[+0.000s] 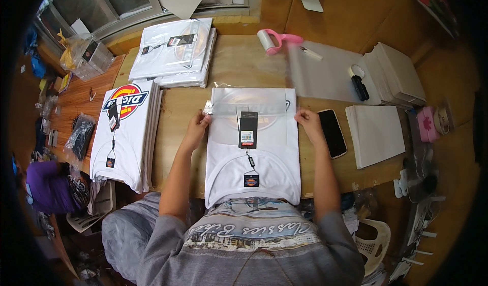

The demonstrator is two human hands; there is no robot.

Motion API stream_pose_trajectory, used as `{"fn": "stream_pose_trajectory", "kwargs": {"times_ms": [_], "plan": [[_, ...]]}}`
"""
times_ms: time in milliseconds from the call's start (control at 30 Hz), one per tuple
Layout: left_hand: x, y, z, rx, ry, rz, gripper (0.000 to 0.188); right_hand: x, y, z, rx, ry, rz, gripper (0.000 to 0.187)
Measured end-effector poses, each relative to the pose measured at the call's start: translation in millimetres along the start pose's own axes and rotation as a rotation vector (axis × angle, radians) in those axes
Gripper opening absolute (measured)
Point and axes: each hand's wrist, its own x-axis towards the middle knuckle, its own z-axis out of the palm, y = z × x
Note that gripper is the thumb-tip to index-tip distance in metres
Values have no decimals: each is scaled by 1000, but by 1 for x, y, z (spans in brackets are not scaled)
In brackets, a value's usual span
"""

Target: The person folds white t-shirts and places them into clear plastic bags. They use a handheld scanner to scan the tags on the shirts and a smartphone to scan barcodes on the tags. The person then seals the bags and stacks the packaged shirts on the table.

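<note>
A folded white T-shirt lies at the middle of the table, its neckline toward me. On it rests a black hang tag, tied by a cord to the dark neck label. Clear plastic covers the far part of the shirt and blurs the print beneath. My left hand is closed, pinching the plastic at the shirt's left edge. At the opposite edge, my right hand has its fingertips pressed together; whether they grip plastic or cloth cannot be made out.
Folded white T-shirts form a stack at left and a bagged pile farther back. Right of me lie a phone, pale sheets and clear bags. A pink-handled roller sits at the back; a purple-clad person is at far left.
</note>
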Motion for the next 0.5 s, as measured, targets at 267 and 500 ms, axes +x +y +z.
{"fn": "stream_pose_trajectory", "kwargs": {"times_ms": [267,500], "plan": [[-130,-19,-28,-236,-247,-283,17,-147,4,-19,46,-333,242,8],[-231,-13,-33,40,-403,-315,8,-235,-5,-35,124,-616,442,6]]}}
